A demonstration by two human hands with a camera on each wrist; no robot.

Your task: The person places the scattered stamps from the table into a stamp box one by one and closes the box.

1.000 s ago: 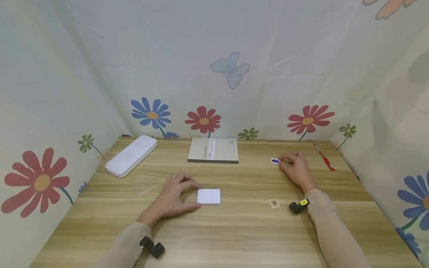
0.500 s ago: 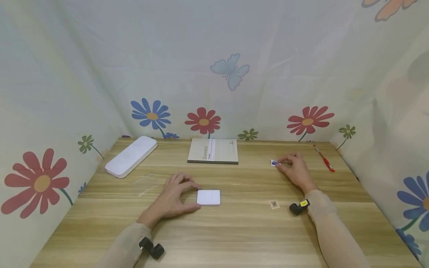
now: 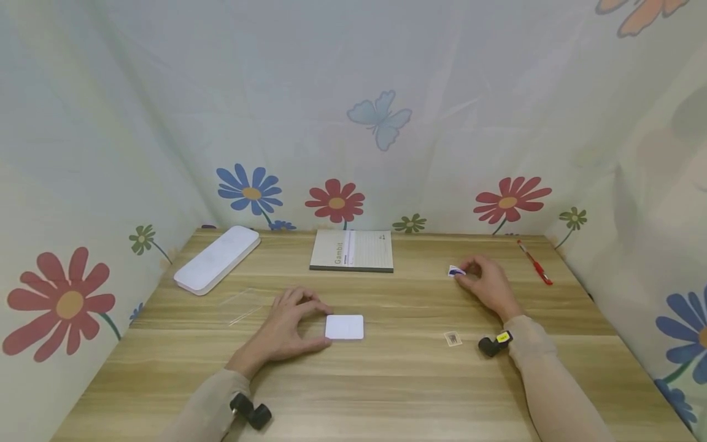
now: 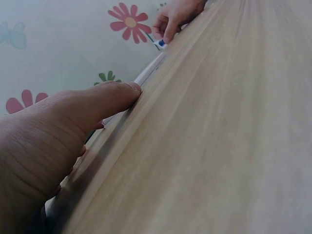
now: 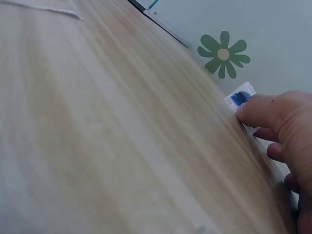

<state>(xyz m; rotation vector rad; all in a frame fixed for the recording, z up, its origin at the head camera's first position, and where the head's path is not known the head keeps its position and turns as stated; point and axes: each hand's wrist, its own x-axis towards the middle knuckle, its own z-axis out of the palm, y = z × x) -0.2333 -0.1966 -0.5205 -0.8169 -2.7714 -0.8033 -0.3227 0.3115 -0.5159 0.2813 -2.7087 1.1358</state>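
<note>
A small white rounded card lies on the table in the head view. My left hand holds it at its left end, thumb on the near corner and index finger on the far corner. In the left wrist view, the thumb touches its edge. Farther right, my right hand pinches a small white stamp with a blue picture between thumb and finger. The right wrist view shows the perforated edge of this stamp, tilted up off the table. Another stamp, beige with a dark picture, lies nearer.
A notebook lies at the back middle of the table. At the back left is a white oblong case, with a clear plastic sheet in front of it. A red pen lies right of my right hand. Printed cloth surrounds the table.
The right fingers have closed on the blue stamp, and it has lifted from lying flat to tilted. My left hand and the white card stay where they were.
</note>
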